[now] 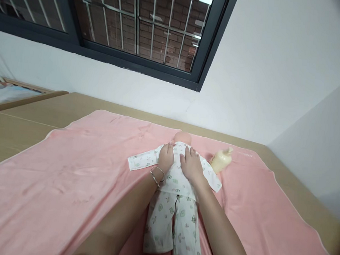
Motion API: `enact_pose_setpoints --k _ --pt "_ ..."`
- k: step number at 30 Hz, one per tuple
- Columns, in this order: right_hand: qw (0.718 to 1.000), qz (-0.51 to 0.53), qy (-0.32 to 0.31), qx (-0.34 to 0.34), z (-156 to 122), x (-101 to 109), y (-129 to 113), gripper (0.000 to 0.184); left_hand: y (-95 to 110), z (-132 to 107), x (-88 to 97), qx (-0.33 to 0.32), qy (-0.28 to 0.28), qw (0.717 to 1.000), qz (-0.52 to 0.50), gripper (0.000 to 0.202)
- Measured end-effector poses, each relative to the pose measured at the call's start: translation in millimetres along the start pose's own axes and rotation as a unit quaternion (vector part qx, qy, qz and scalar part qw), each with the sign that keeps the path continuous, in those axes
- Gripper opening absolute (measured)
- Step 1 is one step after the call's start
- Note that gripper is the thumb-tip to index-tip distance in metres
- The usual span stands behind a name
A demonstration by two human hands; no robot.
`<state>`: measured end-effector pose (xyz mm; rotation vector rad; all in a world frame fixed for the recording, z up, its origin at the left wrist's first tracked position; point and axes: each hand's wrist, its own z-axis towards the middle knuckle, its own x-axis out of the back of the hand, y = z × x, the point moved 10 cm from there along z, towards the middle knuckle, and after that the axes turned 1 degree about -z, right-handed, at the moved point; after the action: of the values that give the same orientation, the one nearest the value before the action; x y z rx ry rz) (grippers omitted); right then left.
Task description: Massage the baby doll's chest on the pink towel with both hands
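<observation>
A baby doll (182, 138) lies stretched out on a pink blanket, its bald head toward the wall. It wears a white printed long-sleeved top (175, 185) and matching trousers (188, 227). At the shoulder on the left of the collar, my left hand (166, 157) has its fingers curled together on the top's cloth; a bracelet circles that wrist. My right hand (191, 164) rests flat on the other side of the chest, fingers spread. Both sleeves reach outward. Beside the right sleeve is a cream-coloured pump bottle (222, 160), leaning.
The pink blanket (75, 167) covers much of a tan padded surface (80, 101). Behind it rises a white wall with a dark-framed barred window (137, 22). At the far left is a wooden-edged area (10, 91) with pale cloth.
</observation>
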<state>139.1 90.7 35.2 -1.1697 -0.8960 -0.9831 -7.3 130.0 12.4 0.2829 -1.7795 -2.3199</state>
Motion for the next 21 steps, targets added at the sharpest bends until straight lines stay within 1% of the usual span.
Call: enact_pose_setpoints --k 1,4,5,6,8,10,11,13,16,18,21 --pt "1.000 -0.009 -0.004 0.013 -2 0 -6 0.063 -1 0 -0.4 0.001 -0.002 1.000 0.007 0.043" --pt "0.992 0.002 -0.026 0.122 -7 -1 -30 0.052 -2 1 -1.8 0.002 -0.013 0.999 0.033 0.045" --pt "0.989 0.013 -0.033 0.145 -7 -1 -33 0.049 -2 1 -2.1 0.000 -0.016 0.999 0.039 0.045" --pt "0.988 0.024 -0.033 0.147 -6 -1 -31 0.048 -1 1 -2.4 -0.002 -0.017 0.999 0.043 0.046" --pt "0.994 0.032 -0.021 0.101 -1 1 -19 0.051 0 1 -2.7 -0.006 -0.018 0.999 0.042 0.047" --pt "0.999 0.014 -0.001 0.045 1 2 -8 0.057 1 1 -2.5 -0.009 -0.015 0.999 0.036 0.047" --pt "0.999 0.002 0.004 0.032 1 2 -6 0.059 2 1 -2.2 -0.010 -0.012 0.999 0.034 0.048" --pt "0.999 -0.012 -0.002 0.045 0 -1 -9 0.059 1 1 -1.5 -0.013 -0.007 0.999 0.039 0.048" --pt "0.996 0.009 -0.025 0.087 2 -5 -10 0.055 2 2 -2.1 -0.024 -0.005 0.998 0.062 0.048" --pt "0.997 0.025 -0.025 0.075 6 -5 1 0.058 3 2 -4.0 -0.038 -0.010 0.996 0.080 0.049" --pt "0.999 0.029 -0.013 0.022 12 -5 22 0.065 7 3 -7.9 -0.055 -0.024 0.991 0.122 0.046"
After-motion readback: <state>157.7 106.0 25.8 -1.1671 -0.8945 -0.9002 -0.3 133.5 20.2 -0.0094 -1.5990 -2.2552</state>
